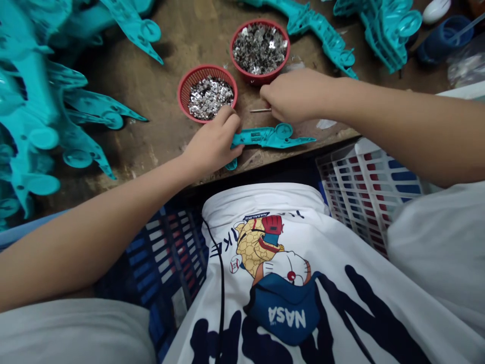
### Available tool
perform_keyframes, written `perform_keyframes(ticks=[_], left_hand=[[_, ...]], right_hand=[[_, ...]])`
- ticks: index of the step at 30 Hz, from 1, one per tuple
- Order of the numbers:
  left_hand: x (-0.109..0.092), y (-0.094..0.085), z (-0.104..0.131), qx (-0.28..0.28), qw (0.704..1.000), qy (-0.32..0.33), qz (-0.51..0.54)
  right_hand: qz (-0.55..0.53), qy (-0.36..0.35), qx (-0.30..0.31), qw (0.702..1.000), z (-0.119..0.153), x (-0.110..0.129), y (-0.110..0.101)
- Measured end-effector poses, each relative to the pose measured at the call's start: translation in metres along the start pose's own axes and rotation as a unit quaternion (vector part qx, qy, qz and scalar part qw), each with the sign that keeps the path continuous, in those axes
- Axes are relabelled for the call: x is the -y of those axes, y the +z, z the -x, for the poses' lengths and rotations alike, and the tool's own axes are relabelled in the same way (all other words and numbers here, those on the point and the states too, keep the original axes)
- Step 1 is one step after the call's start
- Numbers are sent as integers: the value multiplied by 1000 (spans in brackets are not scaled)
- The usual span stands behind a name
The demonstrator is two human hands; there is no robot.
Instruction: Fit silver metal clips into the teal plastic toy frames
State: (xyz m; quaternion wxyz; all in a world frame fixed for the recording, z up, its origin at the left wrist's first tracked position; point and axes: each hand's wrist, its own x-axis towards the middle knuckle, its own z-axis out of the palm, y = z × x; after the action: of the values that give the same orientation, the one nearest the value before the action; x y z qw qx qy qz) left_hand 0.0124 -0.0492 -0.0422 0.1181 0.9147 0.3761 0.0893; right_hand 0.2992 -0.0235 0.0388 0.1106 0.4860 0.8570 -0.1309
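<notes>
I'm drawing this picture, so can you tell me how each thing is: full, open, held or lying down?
Left hand: holding one teal part
Right hand: closed on a thin rod
Left red basket: open, partly filled with metal bits
Right red basket: open, fuller
Teal parts at left: piled up
Blue cup: stick inside

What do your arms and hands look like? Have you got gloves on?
No gloves! My left hand and right hand are both bare, and I can't see a watch or bracelet. My forearms are bare too, with no markings I can see. Further up are what look like wide, loose, plain white sleeves.
</notes>
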Motion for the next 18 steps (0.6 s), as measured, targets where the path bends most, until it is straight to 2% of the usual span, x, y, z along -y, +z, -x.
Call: perform_keyframes(ticks=[3,5,7,9,11,14,16,18], left_hand=[[1,1,-1,12,1000,-9,2],[2,-1,-3,28,1000,-7,0],[4,-4,-4,48,999,8,-1],[5,-8,-5,66,997,27,0],[7,-12,-5,81,996,35,1],[7,-17,-5,85,996,21,-5],[6,-18,-5,83,996,8,-14],[5,-19,-5,88,996,5,-23]], right_hand=[[21,-7,-56,998,-6,-9,20],[19,-10,-131,991,-22,-31,44],[4,-3,-176,984,-43,-61,70],[-8,25,-177,984,-65,-90,91],[-26,44,-180,982,-83,-110,102],[-68,33,-201,977,-90,-115,98],[-70,37,-180,980,-80,-101,82],[-33,51,-131,990,-60,-78,61]])
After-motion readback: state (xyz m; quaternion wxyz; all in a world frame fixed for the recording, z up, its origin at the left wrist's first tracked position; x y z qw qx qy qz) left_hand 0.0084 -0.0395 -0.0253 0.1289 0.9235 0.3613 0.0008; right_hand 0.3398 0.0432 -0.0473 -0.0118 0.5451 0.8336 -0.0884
